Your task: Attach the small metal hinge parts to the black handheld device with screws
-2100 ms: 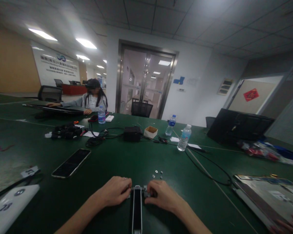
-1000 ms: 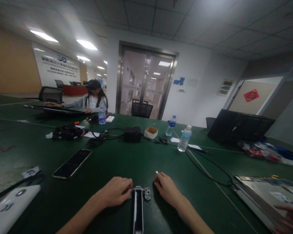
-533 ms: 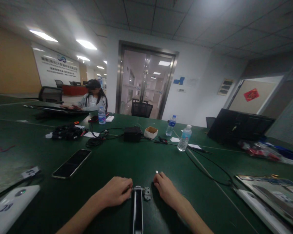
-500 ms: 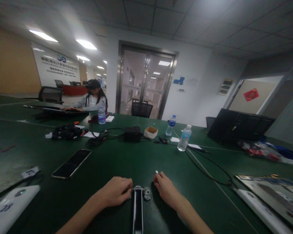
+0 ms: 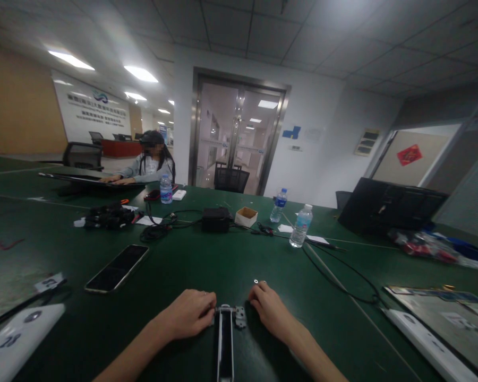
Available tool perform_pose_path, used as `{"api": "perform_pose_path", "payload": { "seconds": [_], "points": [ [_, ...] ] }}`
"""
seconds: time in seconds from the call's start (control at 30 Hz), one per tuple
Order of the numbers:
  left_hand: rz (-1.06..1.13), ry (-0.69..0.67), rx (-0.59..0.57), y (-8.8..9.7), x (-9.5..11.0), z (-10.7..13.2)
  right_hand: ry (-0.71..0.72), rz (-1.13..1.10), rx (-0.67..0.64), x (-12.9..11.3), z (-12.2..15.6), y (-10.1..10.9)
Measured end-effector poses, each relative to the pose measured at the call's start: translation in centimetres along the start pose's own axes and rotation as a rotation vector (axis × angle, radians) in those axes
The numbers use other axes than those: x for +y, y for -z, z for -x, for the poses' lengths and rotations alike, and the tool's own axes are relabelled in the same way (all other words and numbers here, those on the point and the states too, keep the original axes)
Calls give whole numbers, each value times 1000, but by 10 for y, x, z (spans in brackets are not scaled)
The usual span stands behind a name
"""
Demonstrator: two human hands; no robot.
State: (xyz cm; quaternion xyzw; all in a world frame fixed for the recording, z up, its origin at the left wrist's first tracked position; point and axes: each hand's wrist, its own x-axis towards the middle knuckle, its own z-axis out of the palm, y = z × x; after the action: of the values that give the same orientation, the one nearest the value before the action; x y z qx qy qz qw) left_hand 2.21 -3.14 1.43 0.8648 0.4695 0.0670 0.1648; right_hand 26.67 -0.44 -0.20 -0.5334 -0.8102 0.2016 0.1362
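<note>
A long narrow dark strip with a silvery frame lies in front of me, with a metal hinge-like fitting across its far end. My left hand is closed at the left side of that fitting, thumb and fingers pinched on its left end. To the right of the fitting and apart from it, my right hand rests with curled fingers. A small pale ring-shaped piece shows just beyond its fingertips. Whether the right fingers hold this piece is hidden.
A phone lies to the left. Further off stand a black box, an open small carton and water bottles. Flat panel parts lie at right, a white numbered device at left. Another person sits across the table.
My right fingers have shifted very slightly to the left. My left hand and the framed strip stay in place. Across the table, the other person's hands have moved a little.
</note>
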Motion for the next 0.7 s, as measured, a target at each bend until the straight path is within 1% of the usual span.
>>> {"api": "perform_pose_path", "payload": {
  "seconds": [0.17,0.23,0.4,0.57,0.7],
  "points": [
    [-5,-21,11,-2,-2,-1,193,-126,28,-7,5,-1],
    [-3,-26,18,-3,-3,-1,230,-170,16,-11,6,-4],
    [2,-6,15,-2,-1,0,259,-235,-9,-16,8,-9],
    [7,-18,17,-1,1,0,240,-228,-6,-17,7,-8],
    [14,-12,21,-3,-2,-1,240,-233,-4,-17,6,-8]
  ]
}}
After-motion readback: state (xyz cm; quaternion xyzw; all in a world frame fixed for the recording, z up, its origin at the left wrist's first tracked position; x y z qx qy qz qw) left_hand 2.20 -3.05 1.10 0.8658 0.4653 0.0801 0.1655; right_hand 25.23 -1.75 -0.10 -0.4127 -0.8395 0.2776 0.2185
